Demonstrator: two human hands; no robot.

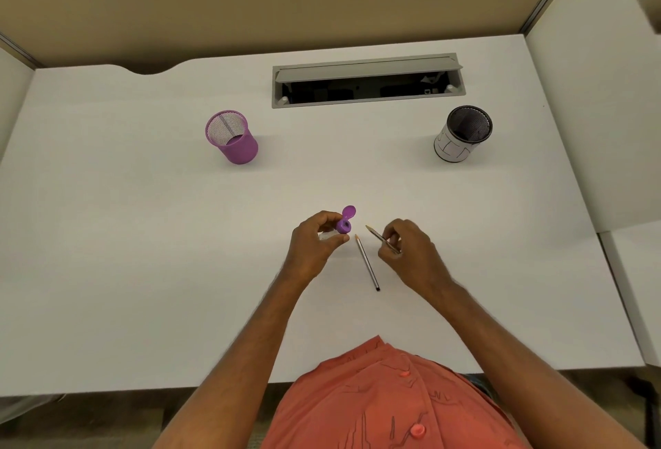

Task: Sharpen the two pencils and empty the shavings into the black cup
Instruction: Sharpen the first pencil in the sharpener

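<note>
My left hand point(318, 237) grips a purple sharpener point(344, 225) with a clear body; its round lid point(349, 211) is flipped open and its hole faces right. My right hand point(407, 252) pinches one pencil point(380, 236), tip pointing up-left toward the sharpener, a short gap away. A second pencil point(367, 262) lies on the white desk point(143, 252) between my hands, tip pointing away from me. The black mesh cup point(463, 133), wrapped in white paper, stands at the far right.
A purple mesh cup point(231, 137) stands at the far left. A grey cable hatch point(368, 80) lies open at the back middle. Beige partition walls close the desk at the back and sides. The desk's front edge is near my orange shirt.
</note>
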